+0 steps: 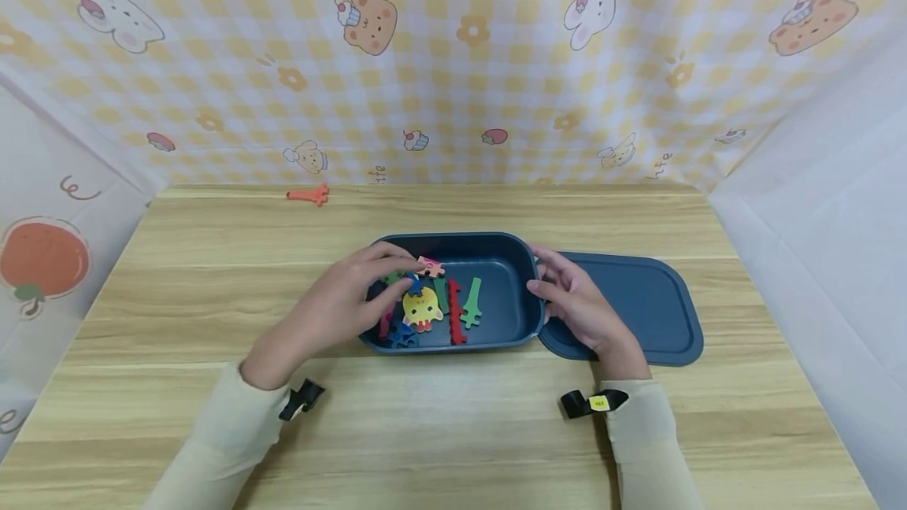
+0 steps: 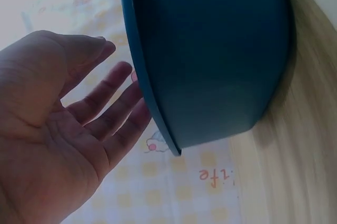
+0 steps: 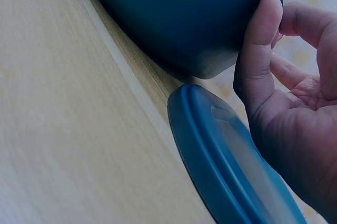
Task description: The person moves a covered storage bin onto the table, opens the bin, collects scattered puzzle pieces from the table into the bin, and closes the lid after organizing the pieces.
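A dark blue plastic box (image 1: 506, 313) holds several colourful toy pieces at its left end. Among them are a yellow animal-face piece (image 1: 422, 308), a red notched strip (image 1: 455, 313), a green piece (image 1: 472, 304) and a pink one (image 1: 431, 267). My left hand (image 1: 357, 290) reaches over the left rim, thumb and fingers apart, its tips right at a small blue piece (image 1: 415, 285). In the left wrist view nothing shows between those fingers (image 2: 108, 84). My right hand (image 1: 577, 301) grips the box's right end, thumb at the rim and fingers along the outer wall.
A dark blue lid (image 1: 645, 309) lies on the wooden table (image 1: 425, 431) to the right of the box, partly behind the right hand. An orange piece (image 1: 309, 195) lies near the table's back edge. A patterned curtain (image 1: 453, 61) hangs behind.
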`<move>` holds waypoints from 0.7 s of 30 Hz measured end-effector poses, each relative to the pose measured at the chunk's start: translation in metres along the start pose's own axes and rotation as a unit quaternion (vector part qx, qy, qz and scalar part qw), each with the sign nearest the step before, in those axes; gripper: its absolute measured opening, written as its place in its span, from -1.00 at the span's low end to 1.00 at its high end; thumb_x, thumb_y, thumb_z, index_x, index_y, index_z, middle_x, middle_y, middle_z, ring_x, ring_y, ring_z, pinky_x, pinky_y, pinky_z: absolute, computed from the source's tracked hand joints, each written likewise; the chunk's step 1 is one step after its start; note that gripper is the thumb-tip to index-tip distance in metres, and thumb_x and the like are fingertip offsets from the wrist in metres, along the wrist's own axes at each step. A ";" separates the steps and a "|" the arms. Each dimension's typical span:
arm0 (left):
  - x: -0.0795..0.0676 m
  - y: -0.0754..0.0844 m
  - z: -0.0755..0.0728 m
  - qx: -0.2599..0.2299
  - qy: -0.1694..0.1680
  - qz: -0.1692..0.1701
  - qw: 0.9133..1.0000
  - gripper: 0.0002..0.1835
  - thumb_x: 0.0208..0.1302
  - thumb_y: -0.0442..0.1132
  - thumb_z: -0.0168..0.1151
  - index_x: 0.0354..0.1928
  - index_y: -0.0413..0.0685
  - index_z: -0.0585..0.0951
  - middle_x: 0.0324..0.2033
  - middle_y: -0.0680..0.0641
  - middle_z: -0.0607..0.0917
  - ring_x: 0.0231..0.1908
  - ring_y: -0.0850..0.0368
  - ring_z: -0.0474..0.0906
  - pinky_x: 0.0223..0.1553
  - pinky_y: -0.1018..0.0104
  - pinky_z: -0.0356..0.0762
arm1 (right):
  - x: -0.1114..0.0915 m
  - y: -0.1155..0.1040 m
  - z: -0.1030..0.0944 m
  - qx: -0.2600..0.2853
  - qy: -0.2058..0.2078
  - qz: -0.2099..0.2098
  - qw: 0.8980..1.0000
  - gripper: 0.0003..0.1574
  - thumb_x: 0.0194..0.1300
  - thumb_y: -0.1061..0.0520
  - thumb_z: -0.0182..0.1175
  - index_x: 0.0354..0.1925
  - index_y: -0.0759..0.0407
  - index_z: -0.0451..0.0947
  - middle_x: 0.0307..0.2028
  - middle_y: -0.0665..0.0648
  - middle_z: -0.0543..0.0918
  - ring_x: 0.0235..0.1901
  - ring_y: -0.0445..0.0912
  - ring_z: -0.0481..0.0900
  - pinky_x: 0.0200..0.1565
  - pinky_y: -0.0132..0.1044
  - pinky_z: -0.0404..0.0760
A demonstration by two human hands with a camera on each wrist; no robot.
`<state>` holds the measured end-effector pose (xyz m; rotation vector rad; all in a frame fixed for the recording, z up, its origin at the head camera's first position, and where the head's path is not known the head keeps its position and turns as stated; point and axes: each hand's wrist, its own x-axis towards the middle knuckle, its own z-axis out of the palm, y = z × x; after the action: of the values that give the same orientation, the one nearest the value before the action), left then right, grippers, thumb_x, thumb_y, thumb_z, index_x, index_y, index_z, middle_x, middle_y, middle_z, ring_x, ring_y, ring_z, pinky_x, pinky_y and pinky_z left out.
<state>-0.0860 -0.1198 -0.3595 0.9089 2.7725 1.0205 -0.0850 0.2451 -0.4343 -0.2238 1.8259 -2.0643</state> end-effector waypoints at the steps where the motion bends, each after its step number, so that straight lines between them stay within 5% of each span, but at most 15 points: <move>1: 0.000 -0.001 -0.001 0.000 0.002 -0.001 1.000 -0.71 0.52 -0.18 0.31 0.20 0.08 0.74 0.17 0.03 0.71 0.05 0.04 0.71 0.03 0.04 0.77 | 0.000 0.000 0.000 0.000 0.000 0.000 1.000 -0.19 0.61 0.22 0.13 0.66 0.16 0.07 -0.10 0.05 0.61 -0.40 -0.21 0.69 -0.41 -0.41 0.72; 8: -0.001 -0.015 -0.012 0.010 0.021 -0.024 0.999 -0.67 0.54 -0.21 0.27 0.27 0.07 0.70 0.18 -0.03 0.72 0.12 -0.02 0.70 0.11 -0.06 0.74 | 0.000 -0.001 0.002 0.003 0.003 0.003 1.000 -0.18 0.60 0.23 0.13 0.66 0.14 0.07 -0.10 0.02 0.61 -0.41 -0.21 0.68 -0.42 -0.41 0.71; 21: 0.000 -0.052 -0.024 0.038 0.082 -0.016 0.996 -0.68 0.57 -0.23 0.23 0.27 -0.01 0.68 0.20 -0.14 0.72 0.27 -0.16 0.64 0.29 -0.24 0.61 | -0.001 0.000 0.001 0.001 0.005 0.004 1.000 -0.19 0.61 0.22 0.13 0.66 0.15 0.07 -0.07 0.03 0.62 -0.41 -0.22 0.69 -0.41 -0.42 0.72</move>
<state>-0.1183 -0.1659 -0.3724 0.8220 2.9688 1.0372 -0.0833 0.2448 -0.4341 -0.2046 1.8270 -2.0661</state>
